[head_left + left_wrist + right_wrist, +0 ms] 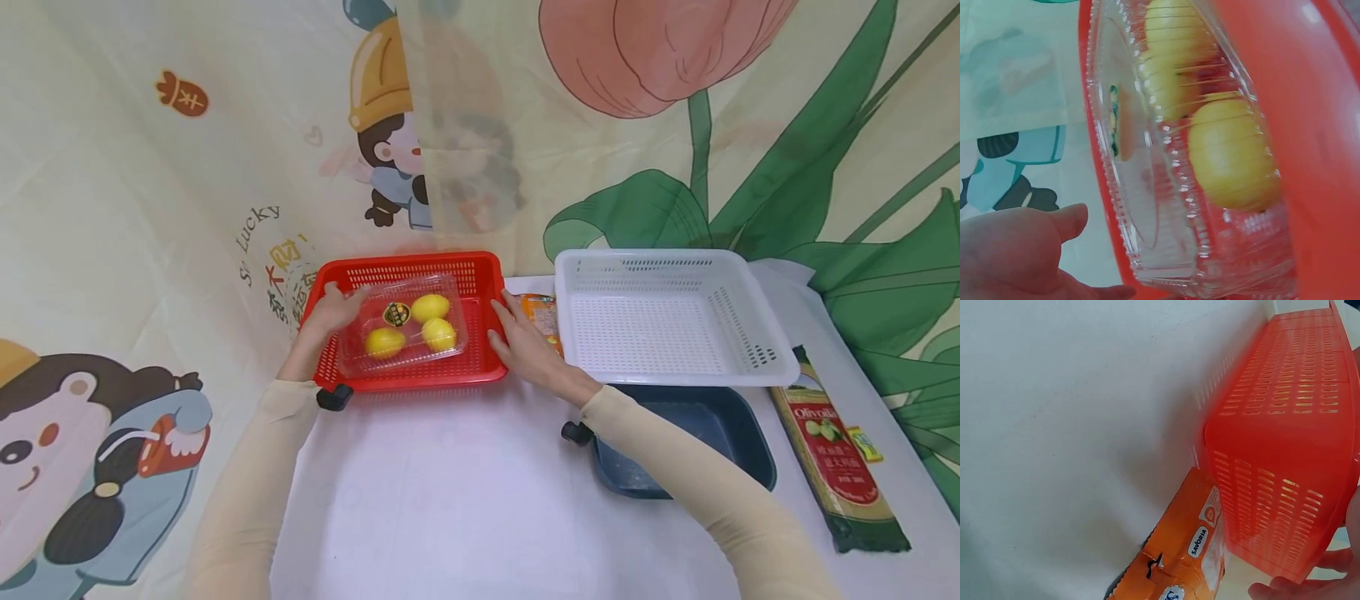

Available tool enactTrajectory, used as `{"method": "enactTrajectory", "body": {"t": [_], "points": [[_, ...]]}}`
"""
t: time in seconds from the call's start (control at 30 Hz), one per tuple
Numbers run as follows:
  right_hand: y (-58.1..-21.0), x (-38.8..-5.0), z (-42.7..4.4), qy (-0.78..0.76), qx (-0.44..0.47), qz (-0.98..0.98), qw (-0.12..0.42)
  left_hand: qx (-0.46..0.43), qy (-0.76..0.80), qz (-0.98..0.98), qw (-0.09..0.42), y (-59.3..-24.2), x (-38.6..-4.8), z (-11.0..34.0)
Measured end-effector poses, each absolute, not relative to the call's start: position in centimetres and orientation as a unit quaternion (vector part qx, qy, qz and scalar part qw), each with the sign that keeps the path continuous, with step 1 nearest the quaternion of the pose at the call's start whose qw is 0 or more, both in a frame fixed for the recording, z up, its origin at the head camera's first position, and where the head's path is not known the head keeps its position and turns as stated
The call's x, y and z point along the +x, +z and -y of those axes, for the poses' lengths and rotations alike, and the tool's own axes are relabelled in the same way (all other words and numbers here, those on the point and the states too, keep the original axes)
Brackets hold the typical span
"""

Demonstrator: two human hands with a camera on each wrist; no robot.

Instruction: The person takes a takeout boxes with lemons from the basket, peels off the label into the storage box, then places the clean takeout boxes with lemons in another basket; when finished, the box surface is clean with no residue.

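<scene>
A clear plastic box (352, 343) with yellow lemons (386, 342) inside lies in a red slotted basket (420, 385). A round dark label (396, 314) is on its lid. My left hand (336, 310) reaches over the basket's left rim, its fingers at the box's upper left corner. In the left wrist view the thumb (1072, 220) stands away from the box. My right hand (528, 343) rests on the basket's right side with fingers spread. Its fingertips (1272, 590) touch near the rim in the right wrist view; the rest of that hand is cut off.
An orange snack packet (542, 315) lies between the red basket and a white slotted basket (772, 354). A dark blue tray (708, 429) sits under my right forearm. Farther right are an Olivoila pasta packet (836, 450) and a small yellow packet (865, 444). Printed curtains hang behind.
</scene>
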State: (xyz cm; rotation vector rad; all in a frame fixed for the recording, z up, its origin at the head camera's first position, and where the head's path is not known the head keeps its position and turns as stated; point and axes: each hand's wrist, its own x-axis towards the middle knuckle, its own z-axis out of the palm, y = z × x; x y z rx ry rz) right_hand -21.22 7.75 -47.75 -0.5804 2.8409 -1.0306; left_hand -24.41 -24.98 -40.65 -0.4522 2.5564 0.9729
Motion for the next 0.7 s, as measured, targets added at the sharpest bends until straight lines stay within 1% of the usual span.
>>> {"method": "enactTrajectory", "body": {"t": [0.17,0.3,0.43,0.7], "points": [[-47.8,-21.3,-7.7,-0.329,-0.188,-0.925,0.032,-0.179,0.383,-0.88,0.214,-40.8,-24.6,25.3],[-48.0,-21.4,-7.7,-0.326,-0.192,-0.925,0.034,-0.193,0.447,-0.838,0.246,-40.6,-24.7,25.8],[-48.1,-21.4,-7.6,-0.326,-0.193,-0.925,0.035,-0.222,0.513,-0.781,0.278,-40.4,-25.0,26.7],[-47.8,-21.3,-7.8,-0.317,-0.195,-0.927,0.034,-0.294,0.628,-0.638,0.335,-41.1,-25.4,28.0]]}}
